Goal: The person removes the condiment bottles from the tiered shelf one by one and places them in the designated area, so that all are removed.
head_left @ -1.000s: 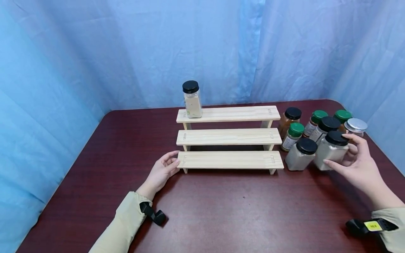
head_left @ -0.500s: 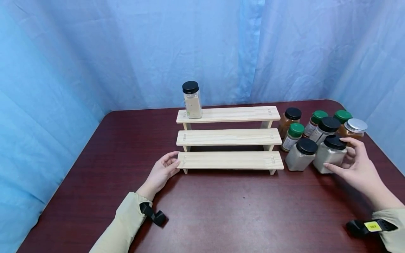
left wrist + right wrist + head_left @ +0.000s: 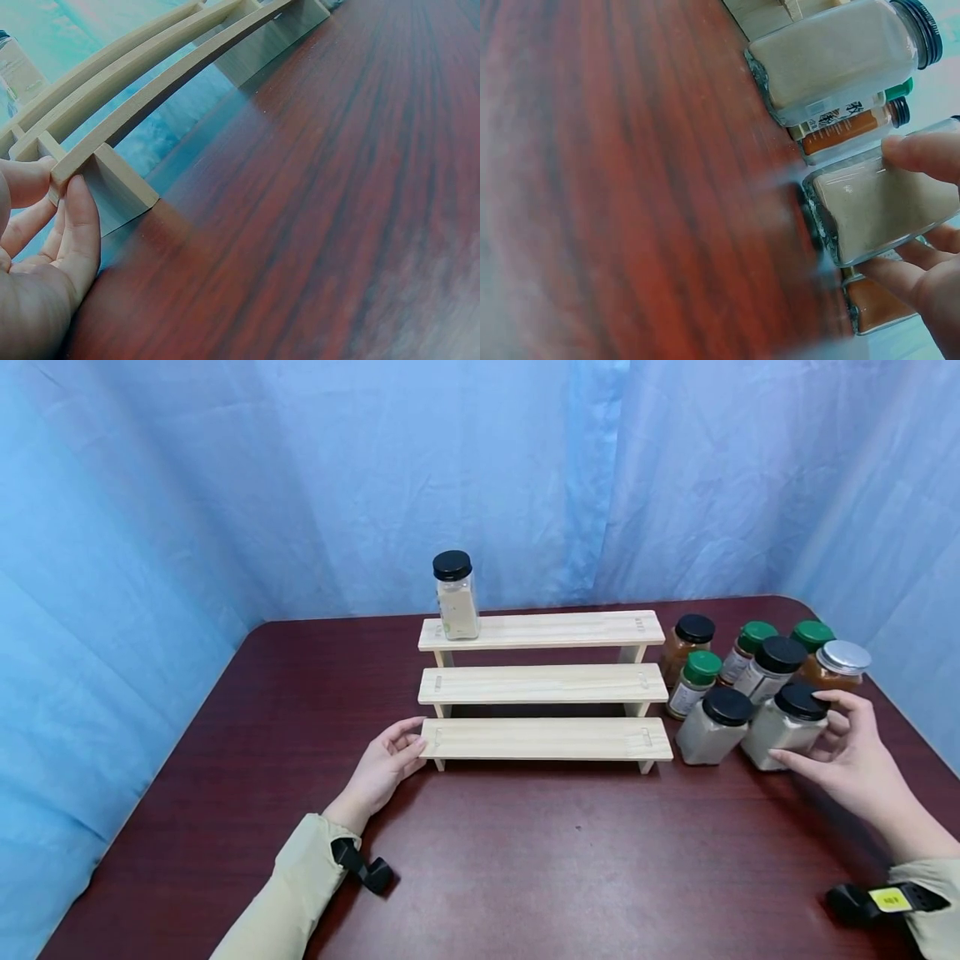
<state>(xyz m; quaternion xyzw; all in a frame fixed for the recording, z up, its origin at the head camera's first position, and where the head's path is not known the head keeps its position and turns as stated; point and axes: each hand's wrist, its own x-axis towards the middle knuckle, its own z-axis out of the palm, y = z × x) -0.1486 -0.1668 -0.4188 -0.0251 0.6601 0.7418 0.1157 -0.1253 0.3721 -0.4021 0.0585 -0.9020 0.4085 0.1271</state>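
Note:
My left hand (image 3: pixel 381 768) pinches the left end of the lowest board on a three-tier wooden rack (image 3: pixel 547 739). In the left wrist view, the thumb lies on top of that board's end (image 3: pixel 75 161) and a finger is beneath it. My right hand (image 3: pixel 855 760) grips a square clear jar (image 3: pixel 780 735) of pale powder with a black lid, thumb on one side and fingers on the other. The right wrist view shows the gripped jar (image 3: pixel 885 202) with its base close to the table. A similar black-lidded jar (image 3: pixel 708 735) stands just left of it.
On the rack's top tier, at its left end, stands a tall black-lidded jar (image 3: pixel 457 606). Behind the gripped jar cluster several spice jars, including a green-capped bottle (image 3: pixel 688 693) and a silver-lidded jar (image 3: pixel 840 668). Blue curtains (image 3: pixel 450 468) surround the dark red table (image 3: pixel 525 860).
The gripped jar has come slightly lower in the head view, toward the front, with my right hand shifting a little along with it. My left hand and the rack stay in place.

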